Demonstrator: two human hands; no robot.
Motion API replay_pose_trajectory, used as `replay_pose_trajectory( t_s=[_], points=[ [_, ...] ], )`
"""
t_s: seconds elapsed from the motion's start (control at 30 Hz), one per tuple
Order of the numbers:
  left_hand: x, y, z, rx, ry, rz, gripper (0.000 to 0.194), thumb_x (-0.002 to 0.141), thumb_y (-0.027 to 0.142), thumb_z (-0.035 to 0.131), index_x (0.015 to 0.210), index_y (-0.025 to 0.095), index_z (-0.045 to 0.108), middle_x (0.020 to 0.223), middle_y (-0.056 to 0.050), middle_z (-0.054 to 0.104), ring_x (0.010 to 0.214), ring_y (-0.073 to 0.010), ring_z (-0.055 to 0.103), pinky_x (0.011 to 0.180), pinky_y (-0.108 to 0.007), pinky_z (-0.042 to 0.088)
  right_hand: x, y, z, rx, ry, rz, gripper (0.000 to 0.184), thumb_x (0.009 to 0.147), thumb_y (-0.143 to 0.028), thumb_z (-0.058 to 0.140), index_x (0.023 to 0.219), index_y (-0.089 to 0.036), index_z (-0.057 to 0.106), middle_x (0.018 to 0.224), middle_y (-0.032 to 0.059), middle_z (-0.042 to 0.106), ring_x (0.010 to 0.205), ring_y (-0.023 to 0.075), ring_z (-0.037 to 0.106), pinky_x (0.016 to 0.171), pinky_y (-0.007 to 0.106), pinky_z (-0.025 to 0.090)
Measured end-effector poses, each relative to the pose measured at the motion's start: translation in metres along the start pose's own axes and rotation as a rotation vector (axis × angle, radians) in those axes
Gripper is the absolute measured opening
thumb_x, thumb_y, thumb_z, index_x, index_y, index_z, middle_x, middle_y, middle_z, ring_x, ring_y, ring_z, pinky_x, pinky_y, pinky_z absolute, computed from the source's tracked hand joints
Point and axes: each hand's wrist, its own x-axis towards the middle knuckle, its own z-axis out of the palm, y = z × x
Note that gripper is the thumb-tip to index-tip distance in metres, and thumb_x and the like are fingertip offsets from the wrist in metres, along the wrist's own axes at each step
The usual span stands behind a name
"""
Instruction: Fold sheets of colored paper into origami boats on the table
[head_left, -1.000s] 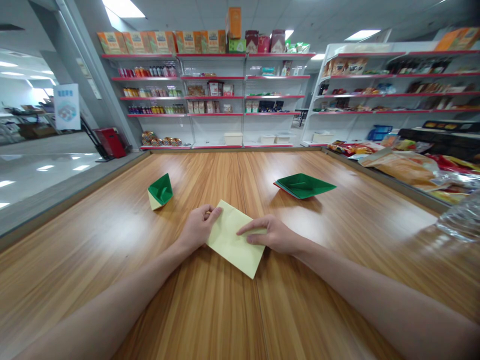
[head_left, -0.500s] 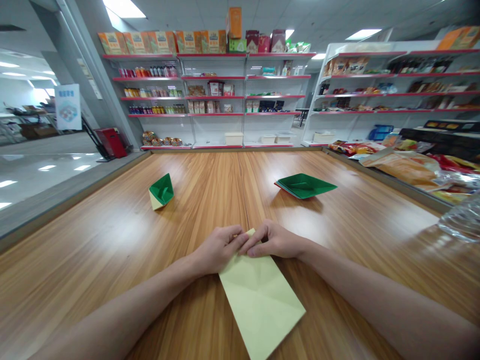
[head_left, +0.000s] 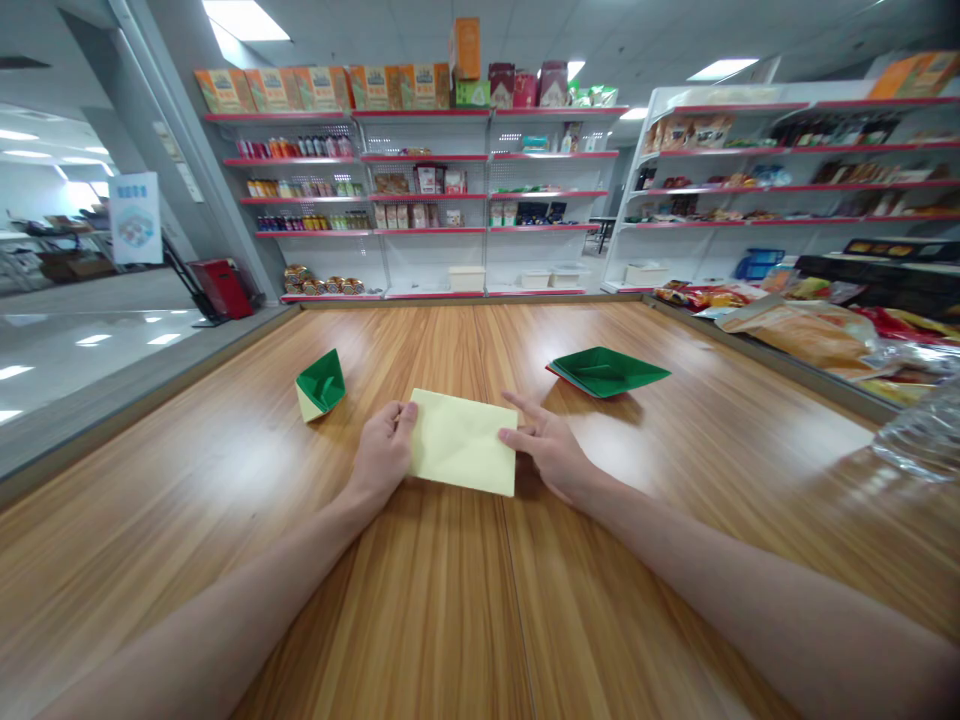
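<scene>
A pale yellow sheet of folded paper [head_left: 463, 445] is held up a little above the wooden table, slightly tilted. My left hand [head_left: 381, 448] grips its left edge, thumb in front and fingers curled behind. At the right edge my right hand [head_left: 551, 450] pinches the paper with the thumb in front; its index finger sticks out past the top corner. A small green and yellow folded paper shape [head_left: 322, 384] stands beyond my left hand. Past my right hand sits a green paper boat [head_left: 606, 372] with a reddish underside.
The wooden table [head_left: 390, 620] has a raised rim along its sides and far end. Snack packets [head_left: 802, 335] and clear plastic wrapping [head_left: 922, 435] lie at the right edge. Stocked shelves [head_left: 427, 230] stand behind the table, and a red box [head_left: 225, 288] is on the floor at left.
The yellow paper was pressed at its far corner with both hands, its length toward me. Now it is lifted, turned sideways and looks shorter, with one hand at each end.
</scene>
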Motion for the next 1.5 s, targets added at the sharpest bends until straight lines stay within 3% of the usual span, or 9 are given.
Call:
replay_pose_trajectory(
  t_s=[0.07, 0.17, 0.4, 0.57, 0.67, 0.83, 1.1, 1.27, 1.5],
  points=[
    [-0.003, 0.001, 0.001, -0.099, -0.164, -0.063, 0.035, 0.080, 0.050, 0.057, 0.087, 0.016, 0.058, 0.055, 0.002, 0.056, 0.036, -0.0105, 0.047, 0.028, -0.018, 0.030, 0.003, 0.002, -0.001, 0.053, 0.126, -0.003, 0.075, 0.071, -0.025, 0.072, 0.137, -0.017, 0.038, 0.079, 0.0042, 0.070, 0.068, 0.0174, 0.065, 0.061, 0.029, 0.054],
    [-0.005, 0.003, 0.001, -0.300, -0.438, -0.121, 0.035, 0.077, 0.039, 0.065, 0.097, 0.010, 0.062, 0.067, -0.005, 0.065, 0.043, -0.0120, 0.055, 0.036, -0.021, 0.041, 0.004, -0.001, 0.000, 0.119, 0.192, 0.056, 0.060, 0.071, -0.023, 0.071, 0.126, -0.014, 0.049, 0.088, 0.0090, 0.071, 0.068, 0.0190, 0.067, 0.060, 0.030, 0.055],
    [-0.002, -0.001, 0.002, -0.476, -0.269, -0.091, 0.043, 0.073, 0.032, 0.069, 0.110, 0.011, 0.062, 0.095, -0.012, 0.071, 0.078, -0.0230, 0.068, 0.070, -0.034, 0.053, 0.002, -0.005, 0.005, 0.138, -0.012, 0.030, 0.035, 0.067, -0.027, 0.075, 0.097, -0.011, 0.066, 0.095, 0.0118, 0.071, 0.078, 0.0203, 0.067, 0.072, 0.030, 0.054],
    [-0.001, 0.002, -0.006, -0.566, -0.475, -0.243, 0.039, 0.072, 0.040, 0.066, 0.091, 0.006, 0.071, 0.090, -0.017, 0.072, 0.084, -0.0293, 0.068, 0.079, -0.038, 0.050, 0.001, -0.005, 0.001, 0.051, -0.026, 0.042, 0.040, 0.068, -0.034, 0.073, 0.102, -0.013, 0.066, 0.087, 0.0100, 0.071, 0.060, 0.0150, 0.062, 0.046, 0.023, 0.046],
    [0.000, 0.008, -0.014, -0.594, -0.657, -0.365, 0.059, 0.077, 0.058, 0.051, 0.084, 0.004, 0.072, 0.084, -0.020, 0.071, 0.083, -0.0323, 0.067, 0.078, -0.040, 0.050, -0.003, -0.008, 0.002, -0.034, -0.134, 0.057, 0.045, 0.069, -0.036, 0.071, 0.108, -0.013, 0.065, 0.082, 0.0078, 0.071, 0.052, 0.0121, 0.058, 0.039, 0.020, 0.037],
    [-0.007, 0.015, -0.013, -0.232, -0.901, -0.333, 0.031, 0.071, 0.037, 0.070, 0.086, 0.010, 0.072, 0.083, -0.014, 0.072, 0.068, -0.0233, 0.068, 0.061, -0.029, 0.050, -0.010, -0.011, 0.011, -0.147, -0.335, 0.074, 0.046, 0.068, -0.037, 0.073, 0.106, -0.012, 0.066, 0.074, 0.0045, 0.068, 0.054, 0.0112, 0.058, 0.042, 0.019, 0.038],
    [-0.018, 0.012, 0.003, -0.248, -0.639, -0.273, 0.032, 0.070, 0.037, 0.072, 0.085, 0.009, 0.070, 0.082, -0.014, 0.072, 0.064, -0.0213, 0.068, 0.055, -0.027, 0.050, -0.003, -0.004, 0.008, -0.144, 0.002, 0.013, 0.036, 0.074, -0.047, 0.066, 0.085, -0.012, 0.066, 0.059, 0.0016, 0.061, 0.041, 0.0091, 0.050, 0.034, 0.020, 0.036],
    [-0.020, 0.010, 0.011, -0.401, -0.467, -0.228, 0.033, 0.070, 0.036, 0.073, 0.089, 0.009, 0.069, 0.085, -0.013, 0.072, 0.069, -0.0218, 0.068, 0.064, -0.032, 0.053, -0.008, -0.005, 0.013, -0.219, -0.232, 0.017, 0.037, 0.071, -0.038, 0.072, 0.098, -0.013, 0.068, 0.096, 0.0105, 0.071, 0.086, 0.0234, 0.066, 0.074, 0.033, 0.054],
    [-0.017, 0.008, 0.012, -0.532, -0.343, -0.278, 0.033, 0.074, 0.039, 0.070, 0.087, 0.009, 0.069, 0.084, -0.012, 0.072, 0.070, -0.0213, 0.067, 0.065, -0.032, 0.052, -0.013, -0.009, 0.015, -0.244, -0.385, 0.048, 0.040, 0.073, -0.034, 0.070, 0.107, -0.014, 0.065, 0.105, 0.0111, 0.069, 0.093, 0.0244, 0.066, 0.079, 0.036, 0.053]
  ],
)
